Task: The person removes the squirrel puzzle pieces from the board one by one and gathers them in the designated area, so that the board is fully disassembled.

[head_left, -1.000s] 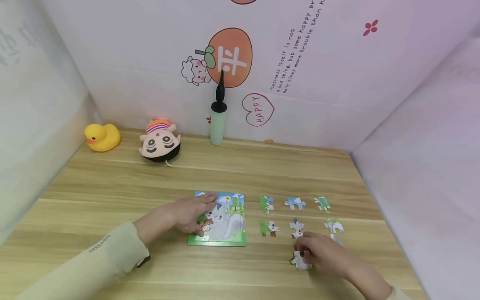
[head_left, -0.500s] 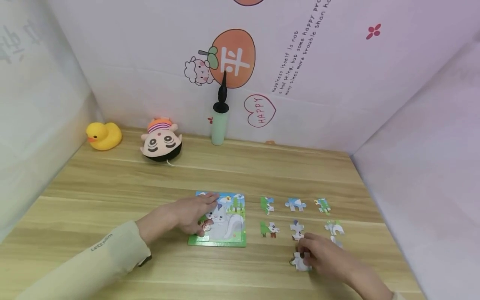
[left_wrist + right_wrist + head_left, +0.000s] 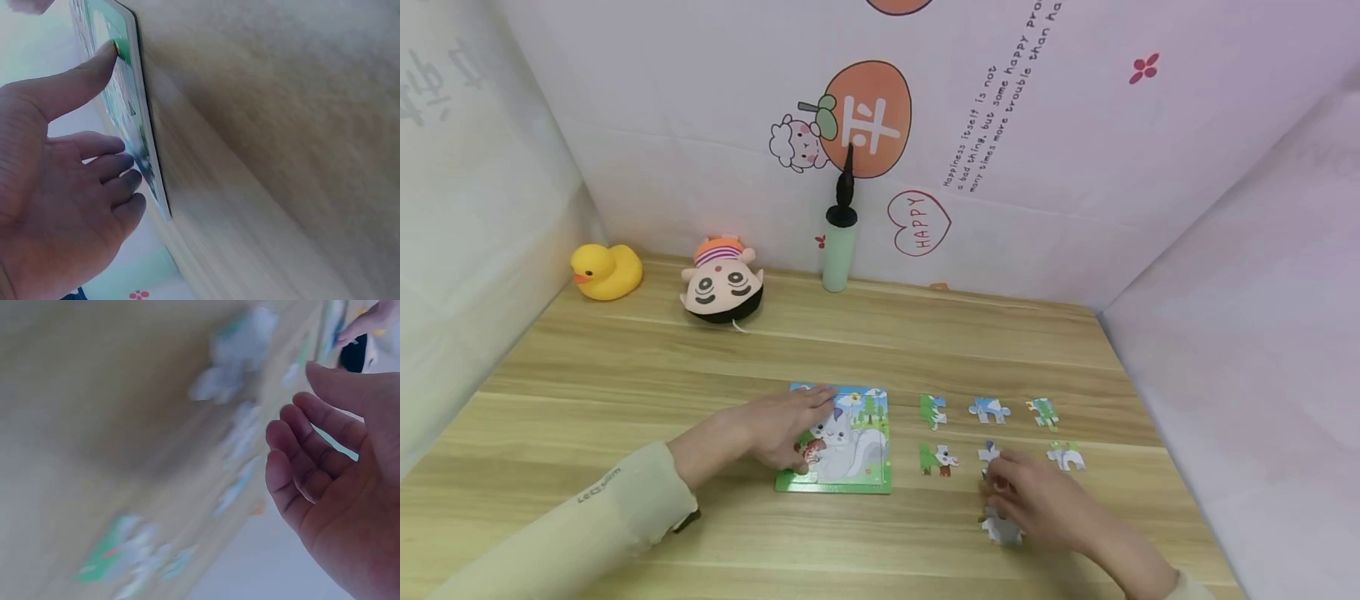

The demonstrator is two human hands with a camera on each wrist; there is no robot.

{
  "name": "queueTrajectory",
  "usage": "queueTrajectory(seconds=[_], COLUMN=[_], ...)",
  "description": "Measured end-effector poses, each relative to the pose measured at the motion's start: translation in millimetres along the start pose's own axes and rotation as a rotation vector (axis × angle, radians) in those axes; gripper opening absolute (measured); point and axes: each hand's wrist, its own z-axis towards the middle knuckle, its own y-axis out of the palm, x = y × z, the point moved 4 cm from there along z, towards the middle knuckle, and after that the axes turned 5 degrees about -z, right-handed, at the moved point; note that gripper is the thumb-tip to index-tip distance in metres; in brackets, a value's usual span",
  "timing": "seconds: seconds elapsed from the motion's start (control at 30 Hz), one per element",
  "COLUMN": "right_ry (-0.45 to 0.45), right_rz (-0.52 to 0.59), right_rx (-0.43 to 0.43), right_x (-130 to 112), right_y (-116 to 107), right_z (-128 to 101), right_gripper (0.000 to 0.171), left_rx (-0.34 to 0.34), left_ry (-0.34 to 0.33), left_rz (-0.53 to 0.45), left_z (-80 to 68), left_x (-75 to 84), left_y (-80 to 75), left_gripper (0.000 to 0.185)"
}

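My left hand (image 3: 778,429) rests on a square squirrel puzzle board (image 3: 872,488) with a green border. In the left wrist view, the thumb of that left hand (image 3: 65,187) lies on the board (image 3: 134,103) and its other fingers reach over the face. To the right, my right hand (image 3: 1041,500) hovers over loose jigsaw pieces, its fingers loosely bent. Below its fingertips lies a grey piece (image 3: 1002,532), and behind them a piece with a purple ear (image 3: 988,450), partly hidden. The right wrist view shows nothing between the fingers of the right hand (image 3: 337,469).
Several more jigsaw pieces lie in rows, among them a blue one (image 3: 990,408) and a green-and-white one (image 3: 937,459). Along the back wall are a yellow rubber duck (image 3: 607,272), a plush doll (image 3: 722,283) and a pale green hand pump (image 3: 839,254).
My right hand has shifted a little up and left from the lower grey piece, covering more of the purple-eared one. The left hand stays on the board.
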Motion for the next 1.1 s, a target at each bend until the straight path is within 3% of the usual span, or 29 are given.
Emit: queueTrajectory(seconds=[0.2,0.4,0.67,0.77,0.9,1.1], right_ry=[-0.111,-0.266,-0.315,-0.335,-0.345,-0.327], right_rz=[-0.024,-0.081,-0.245,-0.278,-0.357,-0.352], right_rx=[0.042,0.054,-0.08,-0.103,-0.073,-0.019], right_x=[-43,-93,-135,-144,-152,-155], right_y=[-15,-9,14,29,40,43], right_z=[43,91,142,154,159,159], right_gripper=[0.006,0.019,0.047,0.053,0.054,0.038], left_rx=[0.025,0.042,0.063,0.056,0.037,0.024], left_ry=[-0.007,-0.067,-0.037,-0.026,-0.036,-0.068], left_rz=[-0.061,-0.019,0.046,0.064,0.082,0.082], left_z=[-7.6,-21.1,-26.7,-24.7,-23.1,-23.0], left_x=[-9.0,-26.8,-38.4,-38.1,-34.8,-31.0], left_y=[-5.1,-12.5,-5.1,-0.9,2.0,1.7], left_gripper=[0.093,0.117,0.13,0.128,0.124,0.125])
